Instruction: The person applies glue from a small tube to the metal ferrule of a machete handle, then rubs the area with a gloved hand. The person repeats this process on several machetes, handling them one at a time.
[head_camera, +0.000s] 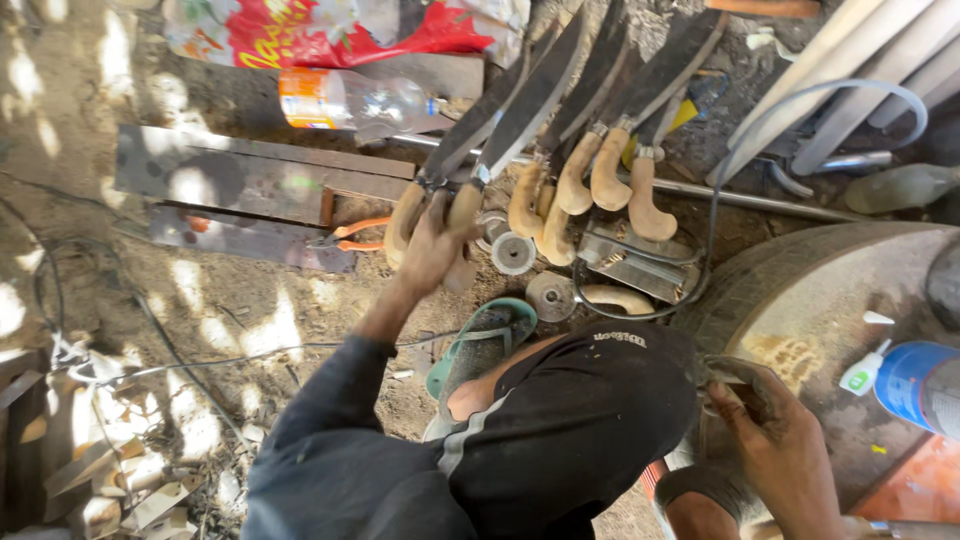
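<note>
Dark navy long sleeve (330, 400) on the left arm, cuff ending short of the bare left hand (432, 245). Black shorts (570, 420) with a pale side stripe and small white lettering near the hem. Teal flip-flop (480, 345) underfoot. Right hand (775, 435) bare, forearm uncovered, dusted with grime.

Head camera looks steeply down, close above ground
</note>
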